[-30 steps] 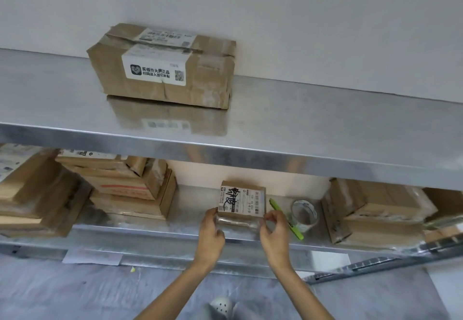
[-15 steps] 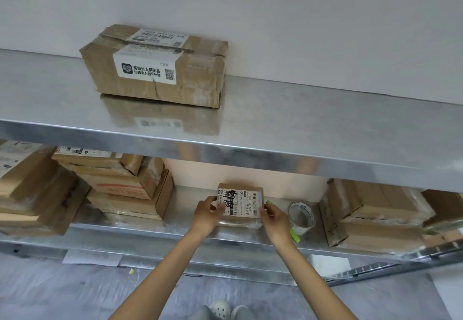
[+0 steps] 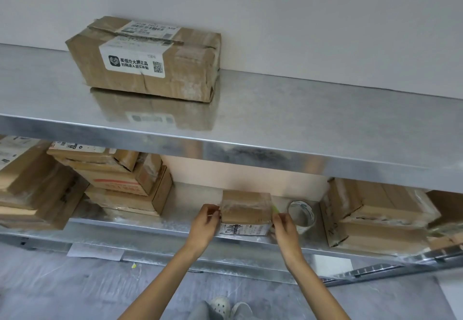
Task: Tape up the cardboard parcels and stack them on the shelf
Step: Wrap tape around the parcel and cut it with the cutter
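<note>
A small cardboard parcel point(image 3: 246, 209) stands on the lower steel shelf point(image 3: 175, 224), its printed label facing me at the bottom front. Clear tape lies across its top and runs down both sides. My left hand point(image 3: 204, 222) pinches the tape end at the parcel's left side. My right hand point(image 3: 284, 224) pinches the tape end at its right side. A roll of clear tape point(image 3: 300, 213) lies just right of the parcel. A green pen point(image 3: 275, 209) pokes out behind my right hand. On the upper shelf point(image 3: 300, 119) sits a larger taped parcel point(image 3: 147, 59).
Stacks of cardboard boxes point(image 3: 117, 182) fill the lower shelf at the left, and more boxes point(image 3: 375, 217) stand at the right. The upper shelf's front edge overhangs the lower one. The floor below is covered in plastic sheeting, and my shoes show at the bottom.
The small parcel has been tipped forward, so its label now faces me low down. Both hands have shifted to its sides and hold the tape ends there.
</note>
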A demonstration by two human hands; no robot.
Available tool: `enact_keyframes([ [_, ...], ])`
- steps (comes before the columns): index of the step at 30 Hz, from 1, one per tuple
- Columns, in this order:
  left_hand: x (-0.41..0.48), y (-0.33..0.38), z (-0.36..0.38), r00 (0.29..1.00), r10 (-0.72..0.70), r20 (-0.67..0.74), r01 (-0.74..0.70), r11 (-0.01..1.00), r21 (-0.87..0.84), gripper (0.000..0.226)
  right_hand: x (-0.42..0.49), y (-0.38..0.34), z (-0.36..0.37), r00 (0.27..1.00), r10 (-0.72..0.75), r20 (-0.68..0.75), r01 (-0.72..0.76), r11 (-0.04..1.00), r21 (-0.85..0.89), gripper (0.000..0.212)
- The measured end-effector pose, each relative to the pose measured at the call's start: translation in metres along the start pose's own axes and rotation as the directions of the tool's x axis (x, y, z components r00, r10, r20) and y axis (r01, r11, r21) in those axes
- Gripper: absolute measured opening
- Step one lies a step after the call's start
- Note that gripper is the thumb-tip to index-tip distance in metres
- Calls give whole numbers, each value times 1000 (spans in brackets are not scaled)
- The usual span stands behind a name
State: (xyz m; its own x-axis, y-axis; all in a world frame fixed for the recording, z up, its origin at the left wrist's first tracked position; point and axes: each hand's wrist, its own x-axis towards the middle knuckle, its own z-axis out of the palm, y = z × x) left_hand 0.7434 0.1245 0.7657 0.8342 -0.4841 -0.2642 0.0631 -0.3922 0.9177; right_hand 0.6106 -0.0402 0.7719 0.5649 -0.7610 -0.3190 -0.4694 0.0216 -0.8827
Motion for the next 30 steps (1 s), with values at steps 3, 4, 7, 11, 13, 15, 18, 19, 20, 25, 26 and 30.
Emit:
enact_keyframes([
  [3, 4, 7, 2, 1000, -22, 20, 22, 1000, -2, 22, -3, -4, -2, 999, -30, 20, 30, 999, 18, 20],
  [4, 5, 10, 3, 999, 4, 44, -5, 1000, 30, 25, -2, -4, -3, 999, -39, 24, 38, 999, 34, 18],
  [7, 6, 13, 4, 997, 64, 50, -66, 997, 29, 29, -2, -9, -6, 997, -65, 41, 61, 995, 78, 16],
  [11, 4, 11, -1, 992, 112, 63, -111, 994, -22, 39, -2, -10, -12, 991, -80, 106, 67, 990, 122, 32],
  [13, 3, 8, -3, 990, 110, 89, -110, 994, -4, 44, -1, -8, -13, 985, -102, 137, 86, 990, 116, 41],
  [15, -1, 7, -4, 989, 110, 104, -109, 994, -10, 46, -2, -9, -12, 979, -142, 143, 125, 984, 124, 46],
  [18, -5, 2, -2, 980, 127, 154, -120, 991, -60, 54, -2, -8, -9, 974, -169, 150, 143, 975, 170, 50],
  [19, -6, -1, -2, 980, 125, 154, -114, 991, -74, 55, -1, -7, -8, 973, -170, 157, 140, 973, 185, 52],
  [20, -6, -3, -2, 983, 118, 144, -106, 991, -87, 54, 0, -4, -7, 973, -167, 160, 135, 972, 193, 54],
  [25, -5, -7, 1, 994, 60, 88, -47, 989, -140, 48, 0, 3, -4, 967, -152, 206, 121, 980, 159, 56],
  [26, -5, -6, 1, 996, 54, 78, -42, 988, -148, 46, 0, 3, -4, 965, -158, 212, 126, 980, 155, 57],
  [30, -3, -4, 3, 996, 73, 50, -65, 987, -150, 45, -1, 5, -7, 954, -232, 191, 217, 972, 92, 60],
])
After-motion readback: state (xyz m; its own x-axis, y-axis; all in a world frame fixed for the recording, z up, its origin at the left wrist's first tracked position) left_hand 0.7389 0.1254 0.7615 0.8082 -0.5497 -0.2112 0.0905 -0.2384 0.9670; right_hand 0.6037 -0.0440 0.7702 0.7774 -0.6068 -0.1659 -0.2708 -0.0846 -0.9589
